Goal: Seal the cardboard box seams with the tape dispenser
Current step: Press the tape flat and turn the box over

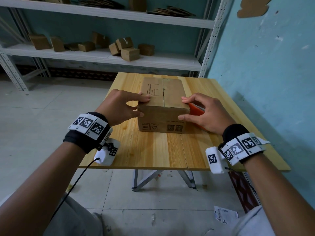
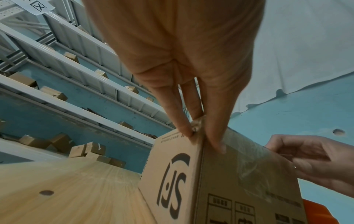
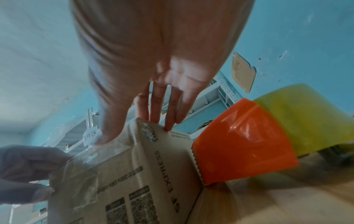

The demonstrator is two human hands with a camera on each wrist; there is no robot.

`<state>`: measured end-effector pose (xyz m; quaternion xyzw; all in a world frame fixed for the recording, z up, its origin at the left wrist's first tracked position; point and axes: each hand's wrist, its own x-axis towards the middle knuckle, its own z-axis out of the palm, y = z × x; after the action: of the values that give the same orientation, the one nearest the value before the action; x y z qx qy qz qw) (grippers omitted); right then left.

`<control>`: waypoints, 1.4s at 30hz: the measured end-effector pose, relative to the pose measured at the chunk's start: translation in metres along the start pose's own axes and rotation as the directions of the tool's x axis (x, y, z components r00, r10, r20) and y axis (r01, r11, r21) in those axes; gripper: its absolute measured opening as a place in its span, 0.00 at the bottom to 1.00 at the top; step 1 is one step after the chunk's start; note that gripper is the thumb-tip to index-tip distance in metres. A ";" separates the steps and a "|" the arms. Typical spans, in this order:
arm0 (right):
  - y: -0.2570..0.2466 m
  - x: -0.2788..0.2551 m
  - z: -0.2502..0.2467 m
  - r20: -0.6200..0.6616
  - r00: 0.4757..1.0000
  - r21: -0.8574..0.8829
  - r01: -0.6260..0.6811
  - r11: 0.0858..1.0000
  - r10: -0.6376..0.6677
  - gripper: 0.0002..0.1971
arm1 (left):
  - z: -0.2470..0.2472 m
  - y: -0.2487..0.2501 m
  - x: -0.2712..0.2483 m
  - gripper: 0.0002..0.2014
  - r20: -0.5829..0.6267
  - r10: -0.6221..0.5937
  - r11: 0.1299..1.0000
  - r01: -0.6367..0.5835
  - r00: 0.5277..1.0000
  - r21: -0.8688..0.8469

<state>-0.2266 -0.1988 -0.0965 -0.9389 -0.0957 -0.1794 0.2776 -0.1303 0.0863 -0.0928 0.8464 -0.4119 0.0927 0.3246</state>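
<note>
closed box [image 1: 172, 92] between left fingers [image 1: 144, 99], right fingers [image 1: 186, 100]

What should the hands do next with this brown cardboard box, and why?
Probably the right hand should let go and take the orange tape dispenser beside the brown cardboard box: both hands grip its near corners, the left hand can steady it, and its top seam looks untaped.

Matt cardboard box [image 1: 172, 92]; glossy plastic tape dispenser [image 3: 243, 141]
</note>
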 end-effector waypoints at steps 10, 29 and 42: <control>-0.002 0.008 0.007 -0.086 0.996 -0.053 0.020 0.998 -0.025 0.22 | 0.003 0.004 0.006 0.20 -0.070 0.010 0.996 -0.003 0.997 0.090; -0.058 0.018 -0.029 0.184 0.981 -0.245 -0.019 0.969 0.066 0.16 | -0.042 0.040 0.018 0.14 0.119 -0.029 0.993 0.015 0.993 0.116; -0.046 0.104 -0.018 0.588 0.708 -0.317 -0.244 0.916 0.392 0.67 | -0.019 0.022 0.103 0.60 0.532 -0.463 0.885 0.342 0.708 0.315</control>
<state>-0.1490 -0.1623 -0.0198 -0.9694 -0.0002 0.1930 0.1516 -0.0789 0.0223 -0.0241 0.9287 -0.2856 -0.2106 0.1078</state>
